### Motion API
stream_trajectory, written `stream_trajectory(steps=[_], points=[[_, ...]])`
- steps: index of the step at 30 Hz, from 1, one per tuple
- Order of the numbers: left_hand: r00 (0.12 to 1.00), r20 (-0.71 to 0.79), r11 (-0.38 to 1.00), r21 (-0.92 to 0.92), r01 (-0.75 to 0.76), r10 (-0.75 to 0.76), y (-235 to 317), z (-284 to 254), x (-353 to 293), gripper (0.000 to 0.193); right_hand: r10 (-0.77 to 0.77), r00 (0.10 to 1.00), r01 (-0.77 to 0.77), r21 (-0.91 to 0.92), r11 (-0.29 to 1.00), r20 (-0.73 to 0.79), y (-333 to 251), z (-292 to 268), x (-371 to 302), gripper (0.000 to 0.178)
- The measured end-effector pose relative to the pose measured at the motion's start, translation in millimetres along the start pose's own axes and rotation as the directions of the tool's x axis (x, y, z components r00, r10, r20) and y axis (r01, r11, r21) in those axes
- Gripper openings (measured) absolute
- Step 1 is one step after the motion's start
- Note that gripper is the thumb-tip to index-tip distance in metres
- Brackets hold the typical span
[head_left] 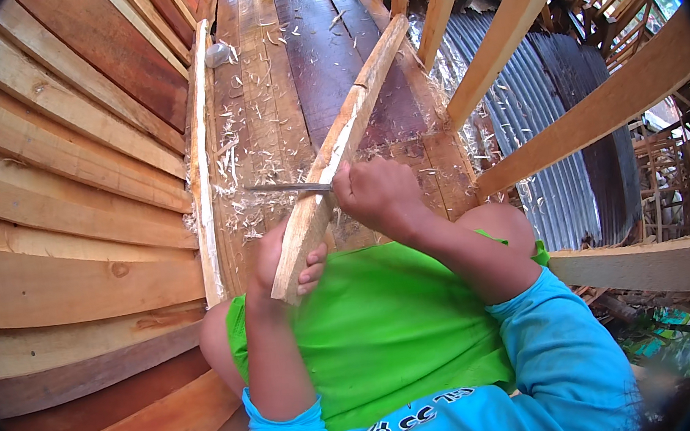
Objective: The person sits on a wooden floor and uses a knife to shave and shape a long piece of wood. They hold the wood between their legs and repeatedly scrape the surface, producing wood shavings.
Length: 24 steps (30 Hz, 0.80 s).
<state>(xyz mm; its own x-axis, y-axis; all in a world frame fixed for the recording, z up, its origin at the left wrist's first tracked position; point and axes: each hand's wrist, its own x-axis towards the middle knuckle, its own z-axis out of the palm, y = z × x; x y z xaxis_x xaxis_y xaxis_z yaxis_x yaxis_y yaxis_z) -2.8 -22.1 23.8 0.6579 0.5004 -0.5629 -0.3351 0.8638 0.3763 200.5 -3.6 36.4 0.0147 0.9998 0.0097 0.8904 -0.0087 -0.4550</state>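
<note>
A long, rough wooden stick [345, 143] slants from my lap up toward the right, its far end close to the railing. My left hand [275, 262] is wrapped from beneath around its near end. In my right fist [381, 198] is the handle of a knife; the handle itself is hidden by the fingers. The narrow knife blade [286, 187] lies across the top of the stick and points left. Just beyond the blade, a pale strip of bared wood shows on the stick.
Plank walling [73, 221] rises on the left, with a second long pale-faced stick [205, 163] along its foot. Wood shavings [268, 135] litter the plank floor [306, 58]. Slanting wooden railing bars [511, 26] stand on the right, with corrugated metal sheets [534, 117] beyond.
</note>
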Motion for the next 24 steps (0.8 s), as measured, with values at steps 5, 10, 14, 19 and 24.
stream_trajectory(steps=[5,10,14,19,24], points=[[1.000,-0.021,1.000,-0.017,0.004,-0.004,-0.1,-1.7,1.8,0.048,0.067,0.995,-0.065,0.028,0.997,-0.070,17.7,2.2,20.7,0.053],[1.000,-0.015,1.000,0.014,0.018,-0.018,-1.1,1.3,4.2,0.050,-0.001,0.996,0.000,-0.011,1.000,-0.091,16.9,6.1,13.4,0.054],[1.000,-0.011,1.000,-0.007,-0.007,0.007,0.2,-3.1,-0.7,0.047,0.075,0.993,-0.074,0.008,0.997,-0.092,20.1,1.7,24.4,0.052],[1.000,0.003,0.999,0.030,-0.018,0.018,-2.5,2.1,2.9,0.041,-0.007,0.997,0.007,0.003,1.000,-0.076,25.6,1.4,21.3,0.053],[0.998,0.054,1.000,-0.027,0.009,-0.008,0.1,-9.1,1.7,0.040,0.016,0.998,-0.017,-0.008,1.000,-0.055,8.2,-2.3,13.6,0.054]])
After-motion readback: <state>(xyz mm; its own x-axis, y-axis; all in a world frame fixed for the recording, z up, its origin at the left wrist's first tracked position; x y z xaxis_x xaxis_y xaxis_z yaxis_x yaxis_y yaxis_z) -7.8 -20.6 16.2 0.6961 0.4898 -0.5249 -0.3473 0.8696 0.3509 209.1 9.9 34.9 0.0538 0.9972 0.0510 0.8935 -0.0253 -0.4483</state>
